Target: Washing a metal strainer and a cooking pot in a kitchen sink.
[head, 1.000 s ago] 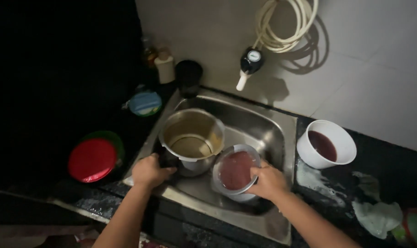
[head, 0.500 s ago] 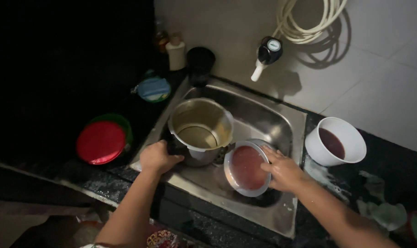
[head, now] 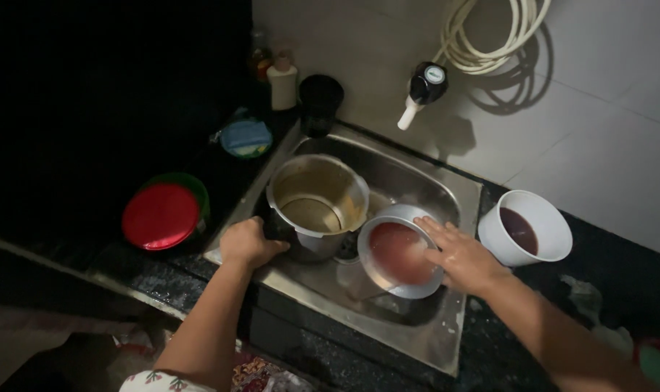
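Observation:
A steel pot with brownish water stands in the sink. My left hand is closed around its dark handle at the sink's front left. Beside the pot, a steel bowl holding reddish liquid is tilted toward me. My right hand grips its right rim, fingers spread over the edge.
A white bowl of dark liquid sits on the counter right of the sink. A red-lidded container and a blue scrubber dish lie left. A tap, black cup and bottles stand behind. A coiled hose hangs above.
The bowl has tipped up more toward me and my right hand has shifted along its right rim. The left hand keeps hold of the pot handle. The camera view drifted slightly.

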